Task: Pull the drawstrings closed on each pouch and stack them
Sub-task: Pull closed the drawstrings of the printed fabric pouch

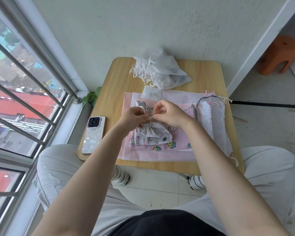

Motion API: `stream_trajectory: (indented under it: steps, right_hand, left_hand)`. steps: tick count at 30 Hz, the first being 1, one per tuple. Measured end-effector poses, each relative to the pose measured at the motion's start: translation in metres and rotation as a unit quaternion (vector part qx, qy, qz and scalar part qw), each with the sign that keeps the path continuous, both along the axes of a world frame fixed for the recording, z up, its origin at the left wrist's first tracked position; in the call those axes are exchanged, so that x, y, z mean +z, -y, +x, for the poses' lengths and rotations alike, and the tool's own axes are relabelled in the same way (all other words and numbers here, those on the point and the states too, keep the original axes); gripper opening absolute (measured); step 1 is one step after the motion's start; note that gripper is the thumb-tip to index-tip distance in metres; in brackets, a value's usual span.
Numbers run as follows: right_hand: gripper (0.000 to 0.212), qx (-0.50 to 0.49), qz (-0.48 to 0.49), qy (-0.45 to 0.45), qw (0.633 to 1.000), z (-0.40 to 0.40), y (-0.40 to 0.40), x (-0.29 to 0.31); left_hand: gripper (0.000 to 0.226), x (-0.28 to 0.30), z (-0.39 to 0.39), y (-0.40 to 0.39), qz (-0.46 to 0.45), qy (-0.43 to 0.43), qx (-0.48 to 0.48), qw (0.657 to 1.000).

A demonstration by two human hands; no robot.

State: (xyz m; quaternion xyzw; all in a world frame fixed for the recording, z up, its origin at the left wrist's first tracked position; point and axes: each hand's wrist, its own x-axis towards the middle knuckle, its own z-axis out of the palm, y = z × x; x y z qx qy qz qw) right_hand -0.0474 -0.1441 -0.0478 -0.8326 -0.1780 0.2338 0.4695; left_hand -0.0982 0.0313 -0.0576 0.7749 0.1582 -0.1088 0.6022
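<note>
White cat-print pouch (pixel 154 132), mouth gathered, atop pink pouch stack (pixel 175 143) mid-table (pixel 119 79). Left hand (pixel 134 116) and right hand (pixel 169 114) pinching its white drawstrings (pixel 147 116). Phone (pixel 93 135) near left edge. No legible writing.

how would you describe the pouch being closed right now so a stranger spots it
On the wooden table, atop the pink flat pile, find the small grey cat-print pouch between both hands. Unlike the flat pouches beneath, its mouth is gathered, with the left hand and right hand pinching its white cords.
</note>
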Motion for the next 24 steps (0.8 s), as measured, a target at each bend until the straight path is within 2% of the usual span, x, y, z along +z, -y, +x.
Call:
stream_trajectory:
  steps: [2,5,9,13,16,24]
  right_hand:
    - [0.024,-0.002,0.007,-0.004,1.000,-0.004,-0.006,0.001]
    - [0.019,-0.032,-0.029,0.064,0.997,-0.008,-0.013,-0.001]
    - [0.017,-0.057,-0.053,0.124,0.989,-0.013,-0.018,-0.001]
    - [0.011,-0.045,-0.064,0.169,0.983,-0.015,-0.019,0.001]
    - [0.010,-0.047,-0.078,0.170,0.981,-0.014,-0.020,0.001]
    - [0.012,-0.011,-0.105,0.162,0.981,-0.013,-0.021,0.007]
  left_hand:
    - [0.012,0.001,0.000,0.003,0.009,0.009,0.003,1.000]
    - [0.011,0.002,0.000,0.006,0.003,0.020,0.038,0.999]
    - [0.024,0.004,-0.002,0.008,0.007,0.019,0.114,0.993]
    - [0.012,0.011,-0.003,0.008,0.015,0.012,0.069,0.997]
    - [0.018,0.014,-0.003,0.007,0.017,0.007,0.032,0.999]
    - [0.016,0.013,-0.002,0.009,0.091,0.044,0.058,0.993]
